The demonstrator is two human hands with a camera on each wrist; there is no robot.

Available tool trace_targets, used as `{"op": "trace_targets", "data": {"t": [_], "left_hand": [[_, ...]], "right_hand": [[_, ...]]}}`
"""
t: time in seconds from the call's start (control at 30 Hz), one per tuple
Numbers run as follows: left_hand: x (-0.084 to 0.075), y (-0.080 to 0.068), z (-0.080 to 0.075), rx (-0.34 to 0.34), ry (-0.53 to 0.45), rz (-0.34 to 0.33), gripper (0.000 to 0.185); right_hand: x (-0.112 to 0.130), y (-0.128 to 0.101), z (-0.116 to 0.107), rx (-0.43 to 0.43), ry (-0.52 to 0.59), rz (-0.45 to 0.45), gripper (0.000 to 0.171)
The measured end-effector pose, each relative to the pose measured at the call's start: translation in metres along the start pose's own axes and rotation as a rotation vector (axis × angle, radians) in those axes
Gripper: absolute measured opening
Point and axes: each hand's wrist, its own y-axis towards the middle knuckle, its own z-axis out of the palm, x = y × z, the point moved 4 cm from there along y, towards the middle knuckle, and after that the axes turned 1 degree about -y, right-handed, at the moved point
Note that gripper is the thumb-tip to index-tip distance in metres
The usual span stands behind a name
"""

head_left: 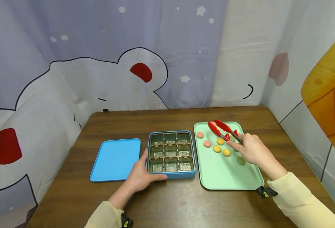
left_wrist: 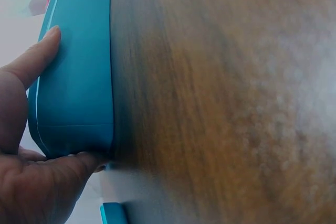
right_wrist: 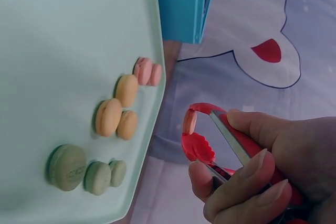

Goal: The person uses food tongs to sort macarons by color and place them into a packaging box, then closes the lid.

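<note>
Pink macaron (right_wrist: 190, 123) between the red tips of the tongs (head_left: 223, 126), raised off the green tray (head_left: 218, 174), at its far edge in the head view. Both hands occupied: tongs gripped in the right hand (head_left: 251, 148), blue box (head_left: 181, 175) grasped at its near left corner by the left hand (head_left: 141, 175), thumb along the front wall. Inside the box, a nine-compartment insert (head_left: 170, 148). On the tray, just right of the box, more pink, yellow (head_left: 217, 148) and green macarons (head_left: 241, 161). Left of the box, flat on the table (head_left: 170, 202), a blue lid (head_left: 116, 160).
</note>
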Motion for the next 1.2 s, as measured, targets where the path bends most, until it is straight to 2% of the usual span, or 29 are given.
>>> {"op": "trace_targets", "data": {"t": [0.4, 0.53, 0.7, 0.9, 1.1, 1.2], "left_hand": [[-0.001, -0.001, 0.0, 0.002, -0.006, -0.008, 0.146], [-0.001, 0.0, 0.0, 0.002, 0.0, -0.011, 0.146], [-0.001, 0.0, 0.0, 0.001, -0.002, -0.008, 0.146], [-0.001, -0.001, 0.0, 0.005, -0.004, -0.014, 0.146], [-0.001, 0.0, 0.0, 0.004, -0.014, -0.001, 0.145], [-0.001, 0.0, 0.0, 0.005, -0.013, -0.005, 0.145]], "right_hand": [[0.028, -0.001, -0.002, -0.019, 0.024, -0.065, 0.04], [0.036, 0.0, 0.001, 0.007, 0.055, -0.052, 0.034], [0.05, 0.001, 0.003, 0.016, 0.066, -0.086, 0.031], [0.067, 0.005, 0.006, 0.011, 0.092, -0.103, 0.039], [0.081, 0.009, 0.013, 0.006, 0.091, -0.15, 0.028], [0.086, 0.011, 0.015, -0.003, 0.09, -0.17, 0.032]]}}
